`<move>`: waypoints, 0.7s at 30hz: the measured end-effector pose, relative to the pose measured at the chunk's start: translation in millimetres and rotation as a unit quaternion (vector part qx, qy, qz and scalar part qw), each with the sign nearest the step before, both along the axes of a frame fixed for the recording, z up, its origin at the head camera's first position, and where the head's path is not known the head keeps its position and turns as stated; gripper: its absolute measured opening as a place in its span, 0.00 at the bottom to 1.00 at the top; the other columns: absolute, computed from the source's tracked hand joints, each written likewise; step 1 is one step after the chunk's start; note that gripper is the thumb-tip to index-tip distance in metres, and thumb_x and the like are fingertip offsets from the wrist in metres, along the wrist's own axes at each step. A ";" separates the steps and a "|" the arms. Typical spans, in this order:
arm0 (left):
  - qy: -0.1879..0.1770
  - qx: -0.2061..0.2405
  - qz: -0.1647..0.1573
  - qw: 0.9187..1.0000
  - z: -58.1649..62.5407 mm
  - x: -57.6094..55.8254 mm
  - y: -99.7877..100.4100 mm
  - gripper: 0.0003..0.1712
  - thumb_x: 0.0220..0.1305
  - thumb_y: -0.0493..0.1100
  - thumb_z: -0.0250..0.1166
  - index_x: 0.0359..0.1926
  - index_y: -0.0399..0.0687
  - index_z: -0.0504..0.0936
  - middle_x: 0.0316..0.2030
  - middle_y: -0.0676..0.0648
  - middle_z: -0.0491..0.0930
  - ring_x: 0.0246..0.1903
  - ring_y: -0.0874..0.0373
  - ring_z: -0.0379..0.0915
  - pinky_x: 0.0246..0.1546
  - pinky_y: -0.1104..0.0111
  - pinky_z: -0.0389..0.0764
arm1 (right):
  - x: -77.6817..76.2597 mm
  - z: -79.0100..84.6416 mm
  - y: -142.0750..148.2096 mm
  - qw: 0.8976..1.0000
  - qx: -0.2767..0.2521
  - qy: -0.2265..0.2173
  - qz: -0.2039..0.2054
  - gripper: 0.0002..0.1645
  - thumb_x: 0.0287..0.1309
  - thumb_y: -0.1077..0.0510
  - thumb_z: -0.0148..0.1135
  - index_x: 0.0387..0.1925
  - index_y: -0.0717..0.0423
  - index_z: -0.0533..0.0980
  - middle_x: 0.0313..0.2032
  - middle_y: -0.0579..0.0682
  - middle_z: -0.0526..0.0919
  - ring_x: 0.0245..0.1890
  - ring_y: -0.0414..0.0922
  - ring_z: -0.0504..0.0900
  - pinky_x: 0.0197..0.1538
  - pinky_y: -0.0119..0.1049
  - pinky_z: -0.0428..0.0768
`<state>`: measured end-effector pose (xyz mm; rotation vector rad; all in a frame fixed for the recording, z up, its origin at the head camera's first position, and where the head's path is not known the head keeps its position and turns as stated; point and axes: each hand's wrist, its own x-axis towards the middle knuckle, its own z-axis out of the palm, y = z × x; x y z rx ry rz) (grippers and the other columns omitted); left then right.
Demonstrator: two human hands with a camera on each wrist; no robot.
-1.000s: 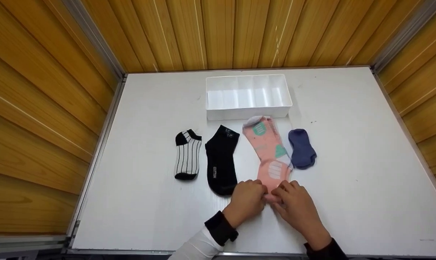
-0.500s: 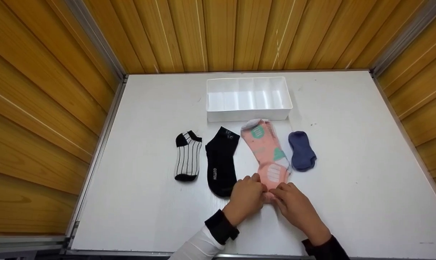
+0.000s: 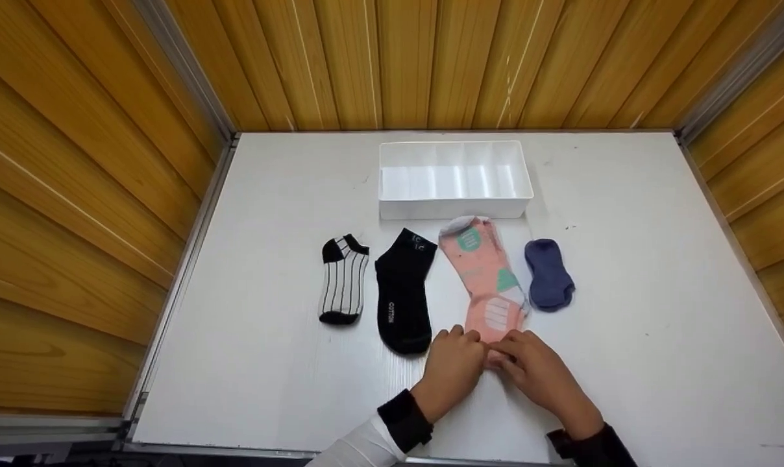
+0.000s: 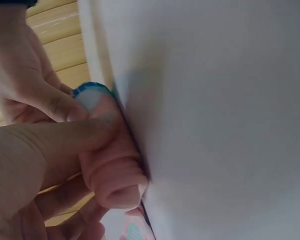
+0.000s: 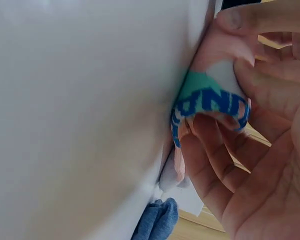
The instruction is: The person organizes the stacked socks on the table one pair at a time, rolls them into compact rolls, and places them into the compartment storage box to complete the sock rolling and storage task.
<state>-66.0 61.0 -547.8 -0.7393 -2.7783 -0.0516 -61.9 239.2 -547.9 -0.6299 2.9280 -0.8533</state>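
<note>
A long pink sock (image 3: pixel 486 266) with green and white patches lies at the centre of the table. Its near end is rolled into a thick tube, pink outside with blue lettering at one end (image 5: pixel 210 100). My left hand (image 3: pixel 455 366) pinches one side of the roll, its thumb laid along the top in the left wrist view. On the other side my right hand (image 3: pixel 546 376) grips the roll, with fingertips tucked at the lettered edge. To the left lies a black sock (image 3: pixel 402 298), close to my left hand. A small blue sock (image 3: pixel 549 275) lies to the right.
Behind the socks stands a white box (image 3: pixel 455 209) with several compartments. A striped sock (image 3: pixel 343 285) with black heel and toe lies farthest left. Wood-patterned walls (image 3: pixel 405 65) enclose the white table (image 3: pixel 256 363) at the back and sides.
Both hands stay on the near end of the pink sock, with small finger movements at the roll. The other socks and the box stay in place while the head view shifts slightly.
</note>
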 end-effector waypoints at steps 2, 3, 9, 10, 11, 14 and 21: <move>0.008 0.000 -0.002 1.000 -1.1 1.1 0.6 0.09 0.62 0.57 0.68 0.30 0.62 0.89 0.28 0.58 0.81 0.30 0.60 0.76 0.29 0.68 0.73 | -0.6 0.6 -0.1 1.000 0.000 -0.015 -0.004 0.07 0.64 0.55 0.67 0.42 0.48 0.87 0.33 0.35 0.78 0.35 0.35 0.71 0.41 0.35 0.75; 0.015 0.002 -0.003 1.000 -1.3 1.8 0.8 0.08 0.61 0.56 0.69 0.30 0.62 0.89 0.29 0.58 0.81 0.30 0.60 0.75 0.29 0.67 0.73 | -1.2 0.9 0.3 1.000 0.001 -0.024 -0.005 0.07 0.64 0.55 0.67 0.42 0.48 0.87 0.33 0.35 0.78 0.36 0.35 0.71 0.41 0.35 0.75; 0.033 0.042 -0.030 0.998 1.9 1.4 -1.6 0.05 0.60 0.54 0.72 0.32 0.61 0.89 0.28 0.57 0.80 0.28 0.61 0.76 0.31 0.69 0.75 | -4.9 0.7 7.2 0.998 -0.017 -0.066 0.007 0.08 0.65 0.57 0.66 0.44 0.50 0.86 0.33 0.35 0.78 0.36 0.34 0.71 0.42 0.35 0.75; 0.022 0.056 -0.034 0.998 2.9 -0.5 -2.5 0.06 0.60 0.54 0.72 0.31 0.62 0.89 0.27 0.57 0.80 0.27 0.61 0.77 0.31 0.69 0.76 | -5.5 0.4 8.4 0.997 -0.024 -0.067 0.011 0.09 0.65 0.57 0.66 0.45 0.50 0.86 0.32 0.35 0.77 0.35 0.34 0.71 0.41 0.34 0.74; 0.006 0.068 -0.037 0.997 3.8 -3.1 -3.5 0.05 0.60 0.54 0.72 0.30 0.62 0.89 0.25 0.57 0.81 0.27 0.61 0.78 0.32 0.69 0.77 | -6.3 0.0 9.6 0.997 -0.031 -0.067 0.015 0.09 0.65 0.56 0.66 0.45 0.50 0.86 0.32 0.35 0.76 0.34 0.34 0.70 0.40 0.33 0.73; -0.070 0.113 -0.039 0.990 3.6 -10.9 -7.2 0.06 0.61 0.55 0.72 0.30 0.64 0.91 0.24 0.59 0.84 0.27 0.63 0.81 0.33 0.70 0.79 | -7.5 -1.8 12.0 0.996 -0.051 -0.065 0.024 0.11 0.66 0.53 0.65 0.47 0.48 0.86 0.32 0.36 0.79 0.34 0.33 0.71 0.40 0.33 0.73; -0.205 0.204 -0.046 0.956 0.5 -26.5 -18.8 0.08 0.56 0.49 0.76 0.39 0.64 0.93 0.35 0.63 0.89 0.36 0.66 0.84 0.35 0.76 0.79 | 2.3 -5.8 5.7 0.998 -0.047 0.038 -0.004 0.27 0.43 0.63 0.82 0.48 0.51 0.81 0.42 0.41 0.86 0.42 0.36 0.81 0.44 0.36 0.80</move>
